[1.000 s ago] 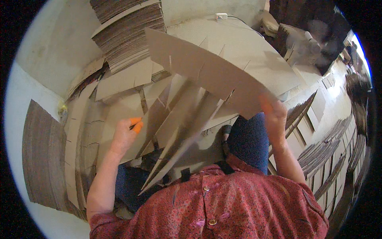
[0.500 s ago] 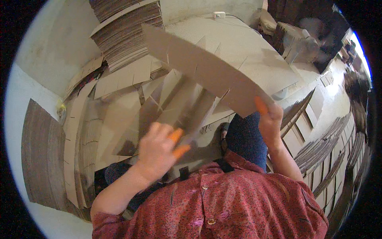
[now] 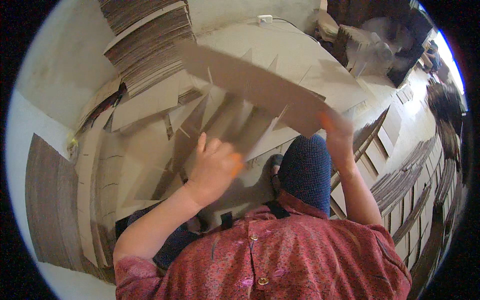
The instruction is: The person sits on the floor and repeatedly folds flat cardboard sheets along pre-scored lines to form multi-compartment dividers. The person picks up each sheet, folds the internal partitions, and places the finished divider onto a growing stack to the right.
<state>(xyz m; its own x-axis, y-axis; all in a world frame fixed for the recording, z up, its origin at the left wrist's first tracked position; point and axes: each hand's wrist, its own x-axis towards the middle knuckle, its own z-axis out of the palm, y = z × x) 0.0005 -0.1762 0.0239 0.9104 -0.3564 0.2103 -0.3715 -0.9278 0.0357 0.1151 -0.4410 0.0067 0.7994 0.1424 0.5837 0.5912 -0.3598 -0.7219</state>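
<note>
A long brown cardboard strip [image 3: 260, 87] with slots along its lower edge slants across the middle, over a pale work surface. My right hand [image 3: 341, 137], blurred by motion, grips its right end, an orange finger cover showing at the thumb. Below the long strip, narrower cardboard cross strips [image 3: 267, 131] meet it near its slots; how far they interlock I cannot tell. My left hand [image 3: 215, 167], also with orange on its fingers, is closed round the near end of the cross strips, and its fingers partly hide that end.
Tall stacks of cardboard sheets [image 3: 147, 47] stand at the far left, and another stack [image 3: 50, 200] at the near left. Assembled cardboard dividers [image 3: 410, 175] lie along the right. A white plug box with a cable [image 3: 265, 19] sits at the back.
My left hand has moved up and right, closer to the long strip. The long strip has shifted slightly, with my right hand still at its end. The whole view has slid a little left.
</note>
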